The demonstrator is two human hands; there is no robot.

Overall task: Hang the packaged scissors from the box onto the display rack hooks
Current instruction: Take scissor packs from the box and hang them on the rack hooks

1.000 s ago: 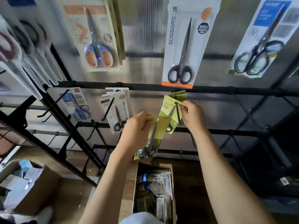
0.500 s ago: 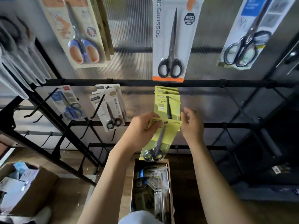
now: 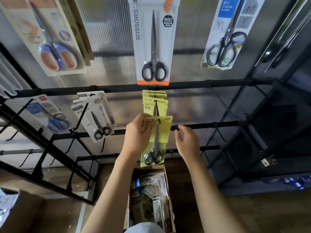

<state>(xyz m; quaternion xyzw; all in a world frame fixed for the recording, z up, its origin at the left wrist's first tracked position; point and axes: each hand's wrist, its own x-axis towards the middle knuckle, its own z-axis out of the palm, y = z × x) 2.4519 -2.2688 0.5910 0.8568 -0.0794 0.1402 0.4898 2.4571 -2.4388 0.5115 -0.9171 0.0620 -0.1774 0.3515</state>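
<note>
My left hand [image 3: 137, 135] pinches the top left corner of a yellow-green scissors pack [image 3: 161, 142] with black handles, held upright in front of the rack. Just behind and above it, several matching yellow packs [image 3: 154, 102] hang on one hook. My right hand [image 3: 186, 142] hovers to the right of the held pack with fingers loosely curled, holding nothing. Below, an open cardboard box [image 3: 165, 169] holds more packaged scissors.
The black display rack [image 3: 109, 89] carries other scissors packs: white ones [image 3: 94, 115], a blue-handled one [image 3: 50, 115], and larger packs above [image 3: 152, 41]. Bare hooks stick out at the lower left and right. Another cardboard box [image 3: 20, 214] sits at bottom left on the wooden floor.
My right hand let go of the hanging yellow packs and dropped down to the right. They now hang straight. My left hand brought its pack up level in front of them.
</note>
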